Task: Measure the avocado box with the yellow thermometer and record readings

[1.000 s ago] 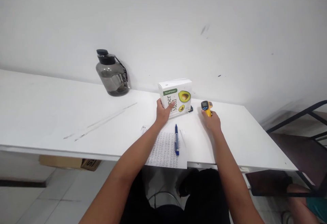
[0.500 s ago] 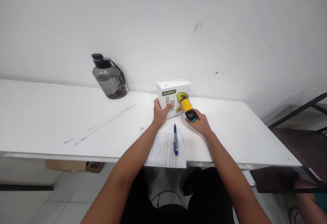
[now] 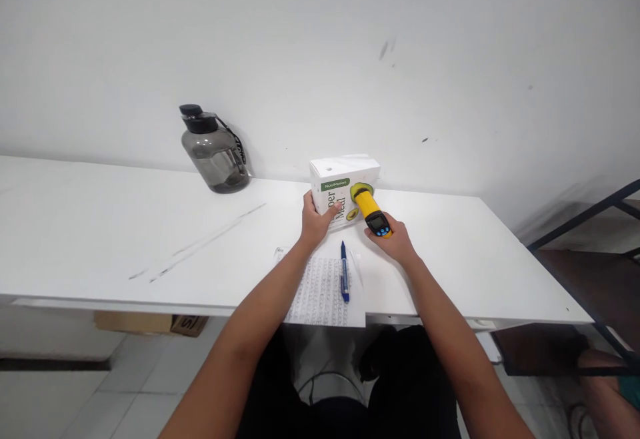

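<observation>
My left hand [image 3: 317, 222] grips the left side of a white carton [image 3: 345, 168] with a green label and avocado pictures, its thumb across the front. The carton stands upright near the wall, slightly turned. In my right hand [image 3: 395, 237] is a yellow and black infrared thermometer [image 3: 371, 211] with a small screen and blue buttons. Its nose points at the avocado print, close to the carton's front; I cannot tell whether it touches. Below the hands, a blue pen [image 3: 345, 272] lies on a sheet of paper [image 3: 317, 292] covered in rows of print.
A grey water bottle [image 3: 215, 159] with a black cap stands at the back left of the white table [image 3: 125, 225]. Beneath the table's left side is a cardboard box [image 3: 135, 322]. Black metal rails [image 3: 580, 219] are at the right, with part of another person [image 3: 603, 385] below.
The carton has shifted slightly to the right and turned a little, with my left hand on it. The thermometer has moved slightly right with my right hand.
</observation>
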### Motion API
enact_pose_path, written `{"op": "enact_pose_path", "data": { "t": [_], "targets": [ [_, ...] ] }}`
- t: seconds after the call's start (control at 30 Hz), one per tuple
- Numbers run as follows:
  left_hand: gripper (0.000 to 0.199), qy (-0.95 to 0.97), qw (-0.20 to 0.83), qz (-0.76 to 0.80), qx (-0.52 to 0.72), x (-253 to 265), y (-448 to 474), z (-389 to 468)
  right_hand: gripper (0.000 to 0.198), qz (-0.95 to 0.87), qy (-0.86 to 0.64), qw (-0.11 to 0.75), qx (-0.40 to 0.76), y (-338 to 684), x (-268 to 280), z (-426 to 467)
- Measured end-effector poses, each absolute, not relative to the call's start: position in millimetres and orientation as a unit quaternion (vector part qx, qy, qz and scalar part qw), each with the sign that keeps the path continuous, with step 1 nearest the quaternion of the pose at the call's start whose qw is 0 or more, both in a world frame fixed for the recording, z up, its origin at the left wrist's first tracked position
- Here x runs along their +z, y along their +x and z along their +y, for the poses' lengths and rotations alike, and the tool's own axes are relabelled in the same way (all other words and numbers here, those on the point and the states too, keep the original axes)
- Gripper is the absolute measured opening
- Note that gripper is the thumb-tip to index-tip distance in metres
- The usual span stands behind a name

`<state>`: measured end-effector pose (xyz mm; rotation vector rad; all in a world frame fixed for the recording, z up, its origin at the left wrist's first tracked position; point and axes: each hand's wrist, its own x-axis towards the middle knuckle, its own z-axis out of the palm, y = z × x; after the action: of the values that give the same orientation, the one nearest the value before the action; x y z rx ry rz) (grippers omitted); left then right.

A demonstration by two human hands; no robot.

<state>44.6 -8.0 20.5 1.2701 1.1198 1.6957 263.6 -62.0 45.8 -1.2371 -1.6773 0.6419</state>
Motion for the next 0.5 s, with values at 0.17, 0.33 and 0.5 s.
{"op": "enact_pose_path", "data": {
  "t": [0.17,0.33,0.5],
  "targets": [
    [0.074,0.505,0.348,0.442,0.655,22.5,43.4,-10.1,0.042,-0.675,-0.506,0.465,0.271,263.6,46.4,-61.5],
    [0.072,0.506,0.349,0.438,0.656,23.5,44.5,-11.0,0.038,-0.672,-0.507,0.463,0.279,264.3,43.6,-60.0],
    [0.071,0.495,0.340,0.459,0.655,24.4,45.2,-10.9,0.047,-0.664,-0.516,0.463,0.280,261.5,43.4,-60.9]
  ]
}}
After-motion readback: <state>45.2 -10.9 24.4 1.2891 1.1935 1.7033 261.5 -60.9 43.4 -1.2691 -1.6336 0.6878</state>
